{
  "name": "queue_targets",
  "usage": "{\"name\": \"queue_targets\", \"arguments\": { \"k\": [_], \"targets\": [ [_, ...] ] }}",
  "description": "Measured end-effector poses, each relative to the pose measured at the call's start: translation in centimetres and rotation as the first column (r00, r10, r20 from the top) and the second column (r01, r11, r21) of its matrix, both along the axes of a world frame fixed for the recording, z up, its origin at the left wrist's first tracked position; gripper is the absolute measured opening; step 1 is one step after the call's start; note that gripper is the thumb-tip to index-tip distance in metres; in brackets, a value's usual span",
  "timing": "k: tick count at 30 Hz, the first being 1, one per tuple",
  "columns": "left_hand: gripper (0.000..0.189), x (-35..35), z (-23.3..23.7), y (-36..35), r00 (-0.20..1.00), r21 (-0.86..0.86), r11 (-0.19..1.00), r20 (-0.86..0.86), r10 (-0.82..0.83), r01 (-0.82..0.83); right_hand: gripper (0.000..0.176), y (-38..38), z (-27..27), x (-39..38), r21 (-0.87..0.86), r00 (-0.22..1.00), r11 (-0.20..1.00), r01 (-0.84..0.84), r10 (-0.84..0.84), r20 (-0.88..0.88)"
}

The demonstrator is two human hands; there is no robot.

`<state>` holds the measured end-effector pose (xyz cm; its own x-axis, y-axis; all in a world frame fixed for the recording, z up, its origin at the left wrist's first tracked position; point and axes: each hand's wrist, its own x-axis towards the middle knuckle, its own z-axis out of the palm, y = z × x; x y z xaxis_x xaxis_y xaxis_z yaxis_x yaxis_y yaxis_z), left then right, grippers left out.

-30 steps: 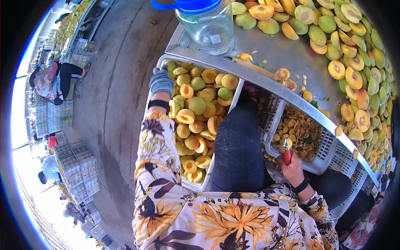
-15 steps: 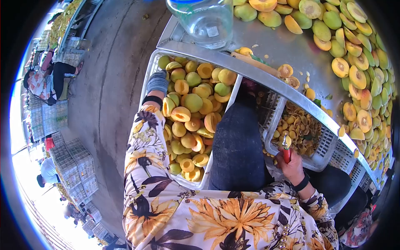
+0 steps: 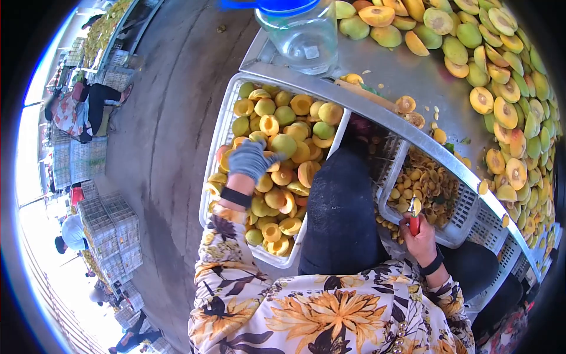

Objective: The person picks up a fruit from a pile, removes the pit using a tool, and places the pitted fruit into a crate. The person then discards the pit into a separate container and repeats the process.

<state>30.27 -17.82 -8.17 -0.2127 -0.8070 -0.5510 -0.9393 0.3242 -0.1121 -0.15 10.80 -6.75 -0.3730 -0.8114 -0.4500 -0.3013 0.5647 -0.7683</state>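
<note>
My left hand (image 3: 250,160), in a grey glove, is over the halved yellow-green fruits (image 3: 283,146), which look like peaches or apricots, in a white plastic crate (image 3: 213,159). Its fingers are apart and the thumb points right; nothing shows in its grip. My right hand (image 3: 422,243), bare, is closed around the red handle of a small metal-tipped tool (image 3: 415,225) held upright. A yellow piece shows at the tool's tip. Behind it stands a basket (image 3: 396,171) of small yellow-brown pits or scraps (image 3: 425,184).
A metal table (image 3: 383,71) curves past the crate, with many fruit halves (image 3: 501,112) heaped along its far side. On its left corner stands a clear jug (image 3: 303,44) with a blue rim. Stacked crates (image 3: 109,230) and a seated person (image 3: 82,109) are across the floor.
My left hand has come from the crate's far left edge toward me and right, over the fruit. My right hand still holds the tool. The whole view has shifted slightly.
</note>
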Motion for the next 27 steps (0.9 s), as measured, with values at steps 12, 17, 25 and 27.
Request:
{"name": "queue_targets", "arguments": {
  "k": [12, 17, 25, 27],
  "targets": [
    [0.046, 4.2, 0.9, 3.4, 0.526, 0.509, 0.681, -0.435, 0.731, -0.526, 0.019, -0.2, -0.2, 0.4, 0.010, 0.999, 0.999, -0.032, 0.033, -0.018],
    [0.046, 4.0, -0.4, 2.4, -0.066, 0.644, 0.677, -0.740, 0.669, -0.357, 0.020, -0.2, -0.7, 0.3, -0.004, 0.998, 0.999, -0.039, 0.039, -0.048],
    [0.052, -6.6, -9.1, -6.2, 0.361, -0.064, 0.956, -0.932, 0.045, -0.285, 0.016, -1.8, 1.0, 1.1, -0.018, 0.992, 0.996, -0.086, 0.084, -0.092],
    [0.050, -8.2, -6.7, -6.5, 0.960, -0.213, 0.977, -0.277, -0.048, -0.013, 0.016, -1.3, 0.8, 0.8, 0.007, 0.996, 0.999, -0.054, 0.054, -0.071]
  ]
}}
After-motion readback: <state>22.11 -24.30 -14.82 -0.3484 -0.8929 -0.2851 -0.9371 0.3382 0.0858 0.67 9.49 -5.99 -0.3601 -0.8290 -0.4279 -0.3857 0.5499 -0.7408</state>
